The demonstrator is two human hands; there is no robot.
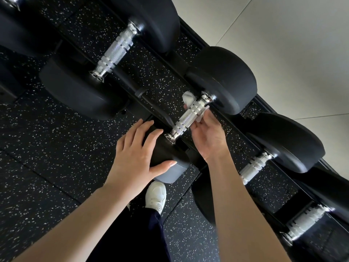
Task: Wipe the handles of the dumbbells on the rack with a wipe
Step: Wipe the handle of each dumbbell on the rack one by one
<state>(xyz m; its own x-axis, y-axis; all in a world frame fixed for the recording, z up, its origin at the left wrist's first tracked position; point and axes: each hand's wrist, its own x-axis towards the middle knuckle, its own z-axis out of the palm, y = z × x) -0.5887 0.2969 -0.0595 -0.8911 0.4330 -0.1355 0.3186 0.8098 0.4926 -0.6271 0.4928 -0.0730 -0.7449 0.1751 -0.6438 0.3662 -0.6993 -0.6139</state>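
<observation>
Black dumbbells with knurled chrome handles lie side by side on a black rack (pixel 151 100). In the middle, a chrome handle (pixel 190 116) has a white wipe (pixel 188 98) wrapped under it, showing on both sides. My right hand (pixel 208 137) reaches under this handle from below and holds the wipe against it with curled fingers. My left hand (pixel 138 156) rests with spread fingers on that dumbbell's near head (pixel 166 167). Its far head (pixel 224 78) sits against the rack's back rail.
Another dumbbell handle (pixel 116 51) lies to the upper left, two more handles (pixel 255 166) (pixel 306 222) to the lower right. Speckled black rubber floor (pixel 47 157) lies below, a pale tiled floor (pixel 283 35) behind the rack. My white shoe (pixel 155 195) stands under the rack's front.
</observation>
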